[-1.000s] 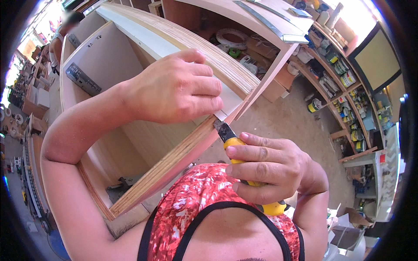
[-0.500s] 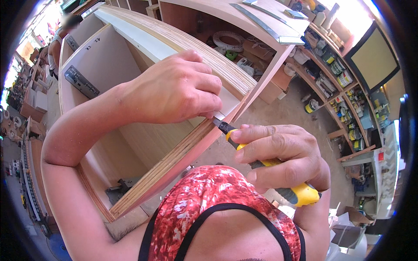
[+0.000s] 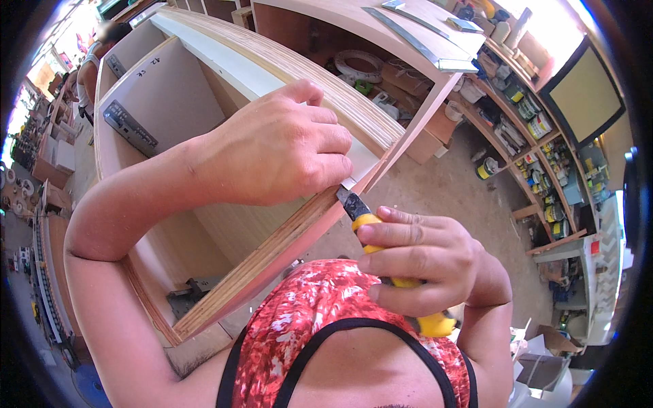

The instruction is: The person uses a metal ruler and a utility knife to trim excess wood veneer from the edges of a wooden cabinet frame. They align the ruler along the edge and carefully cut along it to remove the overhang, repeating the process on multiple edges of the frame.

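Observation:
My right hand (image 3: 432, 255) wraps around the yellow and black handle of a utility knife (image 3: 368, 222). The knife's dark tip rests at the front corner of a wooden cabinet (image 3: 262, 264), where two edges meet. Close by, my left hand (image 3: 286, 153) is closed, its fingers curled down onto the same corner. A small white sliver (image 3: 349, 183) shows between its fingertips and the blade; whether the fingers pinch it is hidden. Layered plywood shows along the cabinet's edge, and the cabinet is open on the side facing me.
Metal drawer slides (image 3: 129, 128) are fixed to a panel inside the cabinet. Behind stands a workbench (image 3: 408, 30) with a metal square on top. Shelves with cans (image 3: 537, 122) line the right side. At the far left a person (image 3: 88, 75) stands beyond the cabinet.
My right hand has shifted slightly left and down, tilting the knife more upright, with its tip still at the corner. My left hand has stayed nearly in place.

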The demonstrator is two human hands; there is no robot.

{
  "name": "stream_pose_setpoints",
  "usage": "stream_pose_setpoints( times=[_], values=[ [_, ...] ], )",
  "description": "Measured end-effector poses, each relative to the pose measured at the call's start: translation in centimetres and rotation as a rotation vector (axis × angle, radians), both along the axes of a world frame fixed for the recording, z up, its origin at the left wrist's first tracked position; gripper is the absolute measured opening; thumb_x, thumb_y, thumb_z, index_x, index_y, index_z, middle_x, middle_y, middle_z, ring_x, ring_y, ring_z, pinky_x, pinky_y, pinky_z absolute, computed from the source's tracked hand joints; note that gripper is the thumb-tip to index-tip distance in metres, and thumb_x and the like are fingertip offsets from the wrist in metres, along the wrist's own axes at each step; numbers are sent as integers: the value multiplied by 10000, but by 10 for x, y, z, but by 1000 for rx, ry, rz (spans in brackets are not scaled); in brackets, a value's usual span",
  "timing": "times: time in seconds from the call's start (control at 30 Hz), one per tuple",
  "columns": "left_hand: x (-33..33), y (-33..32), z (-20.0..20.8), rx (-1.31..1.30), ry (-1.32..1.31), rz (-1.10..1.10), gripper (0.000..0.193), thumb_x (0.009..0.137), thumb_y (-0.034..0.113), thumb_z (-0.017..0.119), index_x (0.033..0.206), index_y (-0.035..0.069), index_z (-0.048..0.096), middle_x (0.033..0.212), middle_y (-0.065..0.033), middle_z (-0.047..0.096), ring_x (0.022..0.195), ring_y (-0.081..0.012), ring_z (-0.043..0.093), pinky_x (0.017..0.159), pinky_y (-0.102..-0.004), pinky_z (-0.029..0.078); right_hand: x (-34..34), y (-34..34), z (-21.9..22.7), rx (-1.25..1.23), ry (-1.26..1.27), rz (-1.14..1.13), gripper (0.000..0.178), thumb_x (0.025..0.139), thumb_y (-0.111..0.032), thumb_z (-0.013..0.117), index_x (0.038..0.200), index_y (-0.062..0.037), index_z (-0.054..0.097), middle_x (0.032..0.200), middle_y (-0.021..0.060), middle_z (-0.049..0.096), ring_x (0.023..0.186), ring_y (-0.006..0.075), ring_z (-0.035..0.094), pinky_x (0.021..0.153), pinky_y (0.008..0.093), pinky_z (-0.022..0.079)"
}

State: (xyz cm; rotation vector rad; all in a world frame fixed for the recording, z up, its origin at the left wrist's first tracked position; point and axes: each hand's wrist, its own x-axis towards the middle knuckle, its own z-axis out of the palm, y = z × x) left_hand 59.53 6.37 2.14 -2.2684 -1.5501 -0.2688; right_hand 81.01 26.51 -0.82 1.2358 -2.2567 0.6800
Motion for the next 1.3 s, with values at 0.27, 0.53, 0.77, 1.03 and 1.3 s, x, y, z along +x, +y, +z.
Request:
stream_pose_setpoints(
  times=[0.27,0.53,0.77,1.03,1.3],
  values=[
    [4,-4,2,-30,-5,14,95,864,174,704,951,138,722,911,4,698,876,-199,679,972,-442,480,1,-2,-2,37,37,-36,201,859,-76,824,1025,-143,732,1191,133,772,1205,377,754,1076,549,600],
    [1,-2,1,-20,-16,-26,107,873,173,702,964,119,718,936,-14,710,893,-213,683,987,-456,477,-8,6,26,-88,-151,-16,214,858,-186,861,1036,-160,745,1147,127,784,1150,383,781,1008,509,638],
    [0,-6,-4,-4,-19,-17,103,876,161,709,969,118,723,930,-16,712,903,-215,681,993,-466,474,-16,4,38,-105,-197,5,251,847,-279,883,1016,-166,737,1114,114,790,1100,379,798,950,474,662],
    [0,0,-6,14,-45,-26,129,838,155,756,957,117,723,901,-18,708,878,-218,674,972,-465,472,-27,13,48,-157,-250,94,299,869,-298,893,1012,-86,738,1058,203,779,1033,434,801,855,523,675],
    [1,1,-12,82,-56,-18,73,830,175,749,851,131,694,831,2,674,865,-206,681,931,-446,488,-33,24,49,-264,-361,131,315,916,-295,867,1077,-62,728,1059,234,771,1007,458,798,832,540,670]
  ],
)
